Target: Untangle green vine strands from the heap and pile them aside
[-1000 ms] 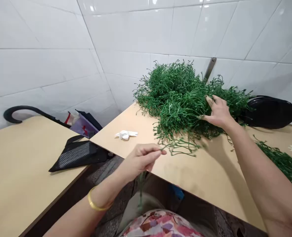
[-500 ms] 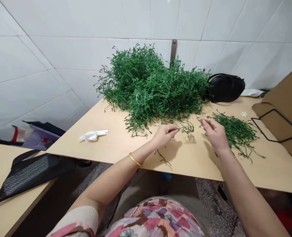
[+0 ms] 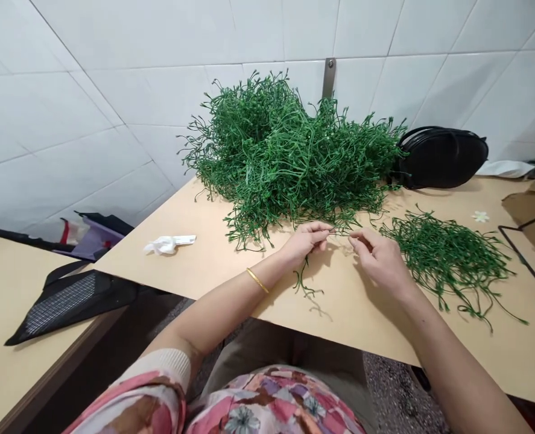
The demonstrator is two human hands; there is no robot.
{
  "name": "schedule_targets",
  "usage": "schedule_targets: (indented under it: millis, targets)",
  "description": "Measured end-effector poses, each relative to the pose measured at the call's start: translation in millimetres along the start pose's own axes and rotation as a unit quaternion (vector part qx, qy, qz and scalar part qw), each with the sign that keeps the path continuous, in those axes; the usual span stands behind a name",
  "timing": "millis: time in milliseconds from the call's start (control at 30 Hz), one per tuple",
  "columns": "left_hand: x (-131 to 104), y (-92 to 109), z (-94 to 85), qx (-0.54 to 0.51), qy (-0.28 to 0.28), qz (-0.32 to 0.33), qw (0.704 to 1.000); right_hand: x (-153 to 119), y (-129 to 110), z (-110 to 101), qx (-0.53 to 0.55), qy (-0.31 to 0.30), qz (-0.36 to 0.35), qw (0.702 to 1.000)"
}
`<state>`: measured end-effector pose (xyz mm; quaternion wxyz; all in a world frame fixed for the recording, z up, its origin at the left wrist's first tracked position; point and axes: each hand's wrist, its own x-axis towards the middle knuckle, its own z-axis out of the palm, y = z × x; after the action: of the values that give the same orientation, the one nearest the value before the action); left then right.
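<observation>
My left hand [image 3: 307, 242] is closed in a pinch on a small bunch of thin green artificial stems [image 3: 301, 282], whose branched ends hang below it over the table. Thin strands stretch between that hand and my right hand [image 3: 378, 258], whose thumb and forefinger pinch their other end. Behind both hands rises a large tangled heap of the same green stems [image 3: 285, 150]. To the right of my right hand lies a smaller, flatter pile of stems [image 3: 448, 250].
A black rounded bag [image 3: 446, 158] stands by the wall. A crumpled white tissue [image 3: 165, 244] lies on the table [image 3: 195, 271] at left, and a white flower shape [image 3: 480, 216] at right. Cardboard [image 3: 532, 208] is at the right edge; a black mesh bag [image 3: 63, 304] rests on the left table.
My right hand has come closer to my left hand, and strands now run taut between them. The loose loops that stuck out from my left hand are gone. The view has shifted slightly.
</observation>
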<state>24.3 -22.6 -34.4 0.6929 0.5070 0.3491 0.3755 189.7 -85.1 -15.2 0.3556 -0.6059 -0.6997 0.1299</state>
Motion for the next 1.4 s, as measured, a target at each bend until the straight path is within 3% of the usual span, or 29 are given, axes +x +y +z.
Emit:
schedule_targets:
  millis: [267,600,767,867,1000,1100,1267,1333,1400]
  targets:
    - [-2,-6,-18.0,-0.046,-0.03,-0.022,0.998,13,-4,21,0.006,-0.004,-0.028,1.0]
    - [-12,-3,-4.5,-0.014,0.006,-0.019,1.0,10,2,38,-0.035,0.047,-0.096,0.994]
    - [-12,0,-6.3,-0.073,-0.005,-0.043,0.996,3,14,37,0.03,0.137,-0.043,0.989]
    - [-12,4,-8.0,-0.114,-0.007,-0.055,0.992,2,13,35,0.124,0.112,0.054,0.984]
    - [-13,6,-8.7,-0.148,-0.039,-0.063,0.986,6,7,39,0.281,-0.01,0.149,0.948]
    - [-14,4,-7.9,-0.159,-0.075,-0.069,0.982,8,6,39,0.378,-0.004,0.175,0.909]
    - [-13,-1,-6.6,-0.112,-0.083,-0.094,0.986,12,10,32,0.557,0.007,0.23,0.798]
    - [-14,-2,-6.2,-0.105,-0.081,-0.096,0.987,14,12,32,0.562,0.008,0.25,0.789]
    - [-13,-3,-5.5,-0.108,-0.076,-0.096,0.987,14,14,33,0.542,0.022,0.258,0.799]
